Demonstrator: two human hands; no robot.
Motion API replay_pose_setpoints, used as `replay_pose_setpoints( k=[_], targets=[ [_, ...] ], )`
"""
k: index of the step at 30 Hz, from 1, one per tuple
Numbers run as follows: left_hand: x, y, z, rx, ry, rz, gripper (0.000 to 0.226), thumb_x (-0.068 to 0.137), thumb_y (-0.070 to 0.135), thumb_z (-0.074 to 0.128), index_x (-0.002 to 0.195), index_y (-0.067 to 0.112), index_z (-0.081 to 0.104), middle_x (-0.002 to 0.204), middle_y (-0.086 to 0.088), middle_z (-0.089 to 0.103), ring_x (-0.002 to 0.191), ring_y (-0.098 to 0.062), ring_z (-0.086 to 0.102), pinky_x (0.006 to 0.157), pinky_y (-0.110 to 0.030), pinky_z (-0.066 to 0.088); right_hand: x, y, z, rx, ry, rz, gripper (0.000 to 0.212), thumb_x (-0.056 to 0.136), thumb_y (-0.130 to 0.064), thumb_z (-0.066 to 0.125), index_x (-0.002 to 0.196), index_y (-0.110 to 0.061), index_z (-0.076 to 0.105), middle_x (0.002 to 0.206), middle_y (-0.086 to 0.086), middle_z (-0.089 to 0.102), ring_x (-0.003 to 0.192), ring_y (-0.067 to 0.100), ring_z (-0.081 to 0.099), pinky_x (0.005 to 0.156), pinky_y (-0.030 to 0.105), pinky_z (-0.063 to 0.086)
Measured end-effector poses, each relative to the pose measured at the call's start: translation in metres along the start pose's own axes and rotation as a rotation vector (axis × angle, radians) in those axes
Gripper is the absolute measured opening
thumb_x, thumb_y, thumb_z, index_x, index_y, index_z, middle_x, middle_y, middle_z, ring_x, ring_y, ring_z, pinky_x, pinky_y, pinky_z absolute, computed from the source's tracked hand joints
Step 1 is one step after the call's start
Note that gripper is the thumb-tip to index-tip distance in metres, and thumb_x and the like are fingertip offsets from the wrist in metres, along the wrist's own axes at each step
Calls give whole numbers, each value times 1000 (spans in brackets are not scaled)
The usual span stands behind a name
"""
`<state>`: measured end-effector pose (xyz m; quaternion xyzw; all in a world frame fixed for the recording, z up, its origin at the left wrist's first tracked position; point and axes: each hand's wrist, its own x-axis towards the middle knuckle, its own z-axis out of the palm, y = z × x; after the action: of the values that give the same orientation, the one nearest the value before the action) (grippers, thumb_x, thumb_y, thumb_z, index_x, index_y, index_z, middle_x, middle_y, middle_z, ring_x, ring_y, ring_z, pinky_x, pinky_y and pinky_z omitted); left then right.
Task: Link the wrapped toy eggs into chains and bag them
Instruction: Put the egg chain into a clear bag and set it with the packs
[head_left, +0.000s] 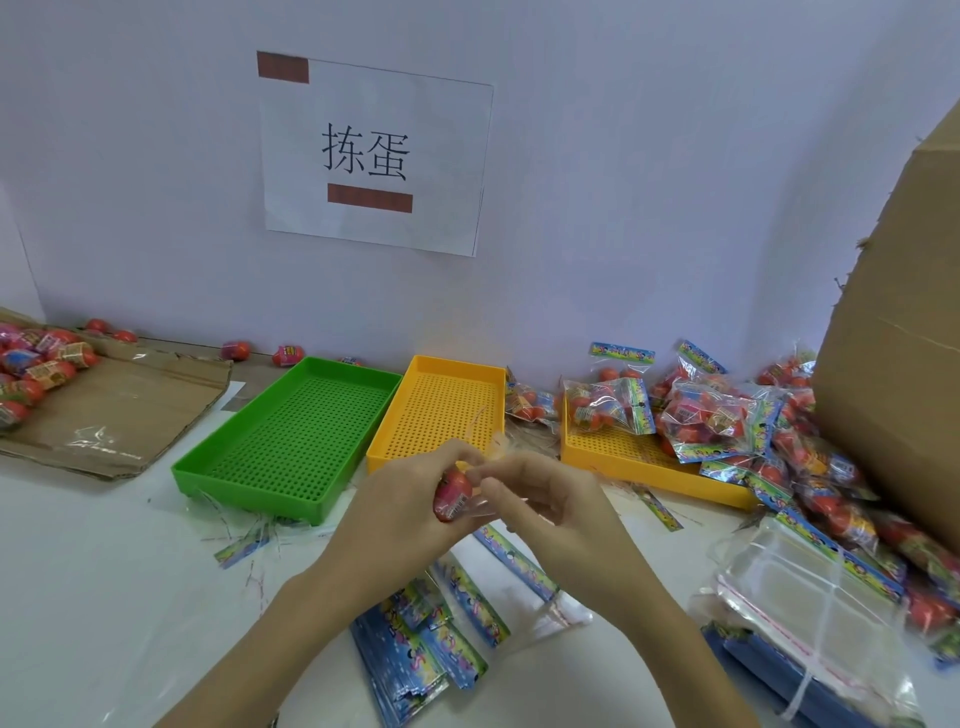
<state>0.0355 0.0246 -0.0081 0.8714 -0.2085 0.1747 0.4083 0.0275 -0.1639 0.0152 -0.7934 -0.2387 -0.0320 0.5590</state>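
A red wrapped toy egg (451, 496) sits in my left hand (400, 512), above the white table in front of the trays. My right hand (535, 499) pinches the clear wrapper tail at the egg's top, fingertips touching the left hand. Loose wrapped eggs (36, 366) lie heaped on flattened cardboard at the far left. Filled bags of eggs (711, 415) are piled on the right. A stack of clear empty bags (800, 603) rests at the lower right. Printed header cards (431, 639) lie below my hands.
A green perforated tray (291, 441) and a yellow tray (441, 410) stand side by side behind my hands. A second yellow tray (623, 462) holds bags at the right. A tall cardboard box (898, 338) blocks the far right. A paper sign (374, 156) hangs on the wall.
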Motion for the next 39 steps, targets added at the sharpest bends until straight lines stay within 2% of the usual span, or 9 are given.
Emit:
replay_pose_setpoints(
  k=[3,7,14,18,23,28,34,37,39],
  targets=[
    [1,-2,2,-57,-15,-37,21,91,30,78,108,30,66,76,5,68,68,-13,60,68,-43,53,-2,2,4,-28,15,-46,7,92,-20,77,98,-20,73,102,-8,75,102,18,70,82,38,58],
    [2,-7,1,-73,-36,-58,29,86,16,76,109,30,66,77,12,72,72,-4,67,70,-40,57,-4,3,11,-128,-21,-94,9,92,-23,76,100,-27,74,106,-13,73,103,13,67,80,21,51],
    [-1,-9,9,40,0,58,35,88,36,82,116,38,61,68,18,65,64,-5,62,60,-41,53,-6,7,19,-151,-88,-47,11,97,-18,68,105,-21,74,104,-14,73,97,2,66,81,7,42],
    [1,-6,4,-65,-70,-37,42,83,43,85,117,41,60,76,22,67,63,-4,60,57,-18,45,-2,4,12,-131,32,-80,16,99,-10,64,100,-21,75,97,-12,77,98,6,70,78,6,42],
    [6,-1,-12,-495,-266,-285,39,86,27,86,119,32,68,95,-5,78,72,-14,71,71,-26,60,2,5,-1,-124,145,-96,15,100,-8,64,98,-20,73,92,-9,78,95,11,72,75,8,43],
    [5,-2,-10,-424,-243,-287,29,87,14,84,110,27,71,78,8,69,67,-12,65,67,-27,58,2,10,0,-189,127,-63,12,101,-18,64,99,-26,73,93,-14,77,98,12,70,80,33,48],
    [6,-9,-12,-424,-94,-397,32,72,45,94,83,24,73,69,0,68,62,-14,68,53,-31,53,12,16,-17,-153,331,-67,18,104,-14,57,103,-25,72,97,-17,75,99,6,70,83,21,55],
    [7,-13,-11,-556,-52,-432,44,65,57,94,84,22,75,71,0,69,66,-18,71,66,-27,57,24,30,-34,-354,437,145,20,104,-14,54,115,-23,68,108,-18,70,107,6,65,78,10,47],
    [8,-13,-11,-647,-34,-465,53,65,68,88,90,23,77,75,-1,72,69,-22,73,66,-24,57,36,40,-48,-531,432,345,27,104,-13,51,129,-13,62,124,-2,66,119,19,60,88,20,47]
  ],
)
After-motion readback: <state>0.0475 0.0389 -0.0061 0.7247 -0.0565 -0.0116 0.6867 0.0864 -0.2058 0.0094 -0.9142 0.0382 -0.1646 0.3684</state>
